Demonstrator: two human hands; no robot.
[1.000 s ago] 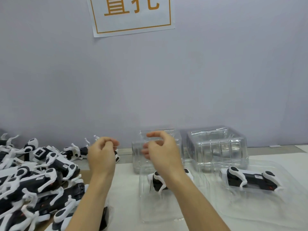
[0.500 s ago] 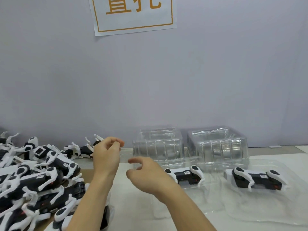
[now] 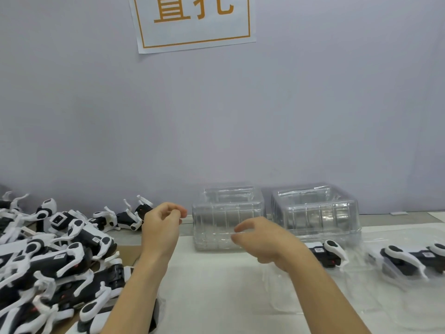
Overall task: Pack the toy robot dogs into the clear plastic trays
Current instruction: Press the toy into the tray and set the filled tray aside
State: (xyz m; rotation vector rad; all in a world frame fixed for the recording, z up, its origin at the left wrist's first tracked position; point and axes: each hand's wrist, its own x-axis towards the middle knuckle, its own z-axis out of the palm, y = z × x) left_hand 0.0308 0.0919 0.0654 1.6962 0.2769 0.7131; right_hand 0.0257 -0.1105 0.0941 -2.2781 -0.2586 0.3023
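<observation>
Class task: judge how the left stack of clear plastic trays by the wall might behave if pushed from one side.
The left stack of clear trays looks thin-walled, so probably light and easily slid. Its walls may flex. The top tray sits offset, so it might shift off.

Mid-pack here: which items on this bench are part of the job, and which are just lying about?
Job:
- pile of black-and-white toy robot dogs
- two stacks of empty clear plastic trays
- packed dogs in flat clear trays
- left hand and right hand, both holding nothing

Lying about:
- white wall sign with orange characters
</observation>
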